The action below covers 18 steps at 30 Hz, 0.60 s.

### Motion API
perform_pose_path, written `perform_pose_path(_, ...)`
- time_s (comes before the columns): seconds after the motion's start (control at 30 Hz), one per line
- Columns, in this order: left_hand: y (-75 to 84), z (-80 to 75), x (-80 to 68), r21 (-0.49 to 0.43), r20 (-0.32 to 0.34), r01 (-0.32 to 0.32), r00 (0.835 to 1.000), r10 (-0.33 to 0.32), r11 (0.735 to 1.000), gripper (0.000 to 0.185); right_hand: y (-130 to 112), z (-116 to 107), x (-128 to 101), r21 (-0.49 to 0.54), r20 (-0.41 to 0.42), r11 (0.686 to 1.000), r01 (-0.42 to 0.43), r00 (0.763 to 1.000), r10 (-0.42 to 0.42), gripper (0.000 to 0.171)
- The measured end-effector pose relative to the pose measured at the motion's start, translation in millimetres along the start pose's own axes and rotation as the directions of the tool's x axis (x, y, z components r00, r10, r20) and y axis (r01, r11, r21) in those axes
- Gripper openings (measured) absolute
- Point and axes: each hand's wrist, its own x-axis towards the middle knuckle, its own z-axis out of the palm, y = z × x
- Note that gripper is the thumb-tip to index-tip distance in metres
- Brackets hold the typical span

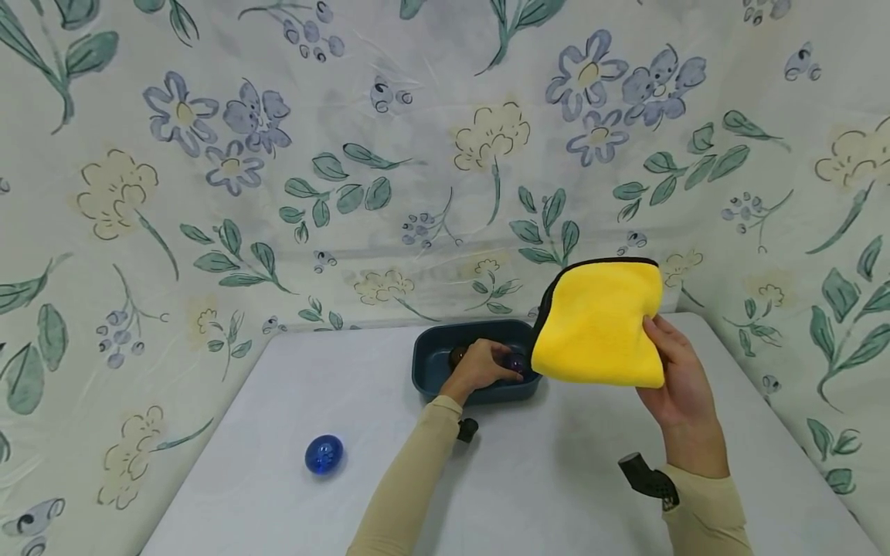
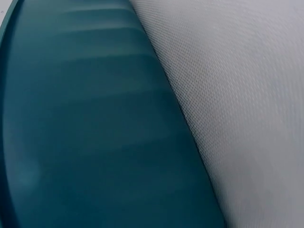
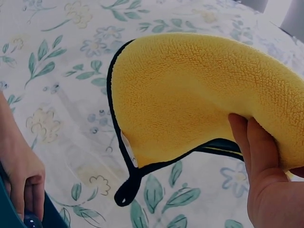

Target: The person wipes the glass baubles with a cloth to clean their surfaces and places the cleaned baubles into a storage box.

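Observation:
My left hand (image 1: 481,364) reaches over the near rim of a dark teal basin (image 1: 434,378), fingers curled down around a dark purple-blue glass ball (image 1: 516,362) at its right end. The same hand shows at the left edge of the right wrist view, fingertips on the ball (image 3: 32,220). Partly behind this hand sits a brown ball (image 1: 456,356) in the basin. My right hand (image 1: 684,378) holds up a folded yellow cloth (image 1: 601,324) with black edging, gripping its right side above the table. The cloth's hanging loop (image 3: 126,192) dangles at one corner.
A clear blue glass ball (image 1: 324,455) lies on the white table (image 1: 278,394), left of my left forearm. Floral fabric (image 1: 417,193) hangs behind and beside the table. The basin's outer wall (image 2: 104,118) fills much of the left wrist view.

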Motion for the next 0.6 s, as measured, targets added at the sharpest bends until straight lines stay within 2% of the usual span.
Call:
perform_pose_path(0.3,-0.5,-6.2,-7.8,-0.023,-0.015,-0.051,0.999,0.050,0.998,0.069,3.8,0.8,1.5,0.003,-0.004,1.000,-0.004,1.000,0.004,0.044)
perform_pose_path(0.43,0.8,-17.8,-18.1,-0.076,-0.027,-0.077,0.997,0.075,0.994,0.068,4.7,1.9,2.4,-0.003,0.003,1.000,-0.002,1.000,0.002,0.044)
perform_pose_path(0.6,1.7,-39.6,-36.2,-0.124,-0.030,-0.112,0.994,0.109,0.986,0.063,5.4,2.8,1.6,-0.010,-0.001,1.000,0.000,1.000,0.000,0.044)
